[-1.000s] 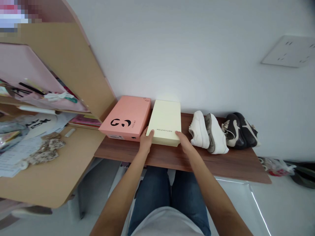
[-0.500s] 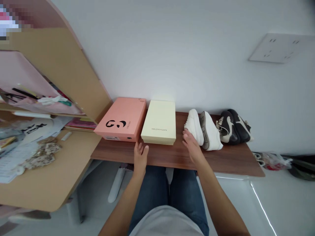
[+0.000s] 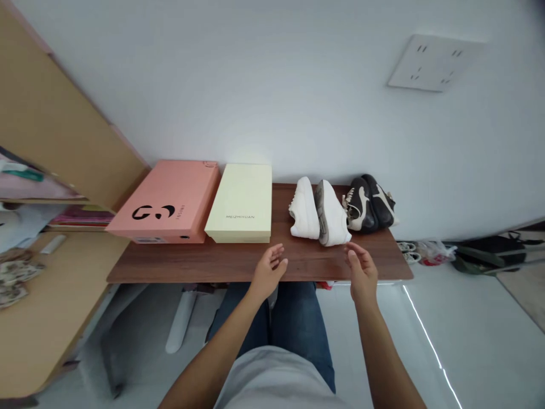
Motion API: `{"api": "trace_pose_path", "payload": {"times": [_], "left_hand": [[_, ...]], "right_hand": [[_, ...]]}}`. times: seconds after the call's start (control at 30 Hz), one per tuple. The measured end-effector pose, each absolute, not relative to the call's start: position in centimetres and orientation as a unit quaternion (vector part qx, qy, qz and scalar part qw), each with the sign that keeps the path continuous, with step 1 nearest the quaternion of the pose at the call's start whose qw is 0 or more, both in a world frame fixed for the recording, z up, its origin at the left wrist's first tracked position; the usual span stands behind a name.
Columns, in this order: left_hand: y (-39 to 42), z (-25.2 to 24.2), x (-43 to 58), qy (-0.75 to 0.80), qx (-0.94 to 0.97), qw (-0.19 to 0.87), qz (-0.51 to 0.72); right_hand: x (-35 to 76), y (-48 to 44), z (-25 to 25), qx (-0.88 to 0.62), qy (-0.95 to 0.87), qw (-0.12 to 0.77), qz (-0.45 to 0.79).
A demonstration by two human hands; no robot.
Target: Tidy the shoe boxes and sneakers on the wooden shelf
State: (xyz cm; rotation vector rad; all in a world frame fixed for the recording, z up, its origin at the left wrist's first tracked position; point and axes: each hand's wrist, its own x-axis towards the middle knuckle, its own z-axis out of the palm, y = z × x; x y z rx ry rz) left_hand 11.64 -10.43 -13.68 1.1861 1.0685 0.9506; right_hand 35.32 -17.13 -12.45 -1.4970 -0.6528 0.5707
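My left hand (image 3: 269, 271) hovers over the front of the brown board (image 3: 170, 264), fingers apart and holding nothing, just right of the cream box (image 3: 242, 199). My right hand (image 3: 361, 270) is open beside the heel of the white shoes (image 3: 334, 216); its fingertips are close to the rear one, and whether they touch it I cannot tell. The pink box (image 3: 170, 196) lies left of the cream one. Both boxes are closed. To the right of the white pair sit black shoes with pale markings (image 3: 367, 204).
At the left is a light wooden desk (image 3: 55, 307) with papers and patterned cloth. A white wall with a socket plate (image 3: 434, 62) rises behind the board. On the floor at the right lie a dark bag (image 3: 489, 254) and a plastic bag (image 3: 436, 253).
The view has turned to the right. My left hand has moved right, from the pink box past the cream box. My right hand has moved from the left white shoe to the right end of the pair.
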Motion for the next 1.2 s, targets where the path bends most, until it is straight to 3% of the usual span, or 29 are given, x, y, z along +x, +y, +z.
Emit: {"api": "trace_pose_path", "payload": {"times": [0.1, 0.43, 0.67, 0.83, 1.2], "left_hand": [[-8.5, -14.2, 14.4, 0.472, 0.533, 0.570, 0.411], [-3.0, -13.5, 19.8, 0.504, 0.608, 0.502, 0.353], [-1.6, -12.0, 20.0, 0.490, 0.667, 0.471, 0.306], [-0.6, -9.5, 19.8, 0.464, 0.733, 0.412, 0.278], [1.5, -4.8, 21.2, 0.445, 0.873, 0.198, 0.032]], "right_hand": [[37.6, -15.9, -13.9, -0.690, -0.262, 0.643, 0.203], [40.2, -11.7, -14.7, -0.704, -0.383, 0.535, 0.267], [41.4, -9.8, -12.9, -0.668, -0.461, 0.482, 0.329], [42.7, -8.4, -10.0, -0.654, -0.537, 0.443, 0.297], [41.5, -5.5, -5.1, -0.689, -0.714, 0.079, 0.092]]}}
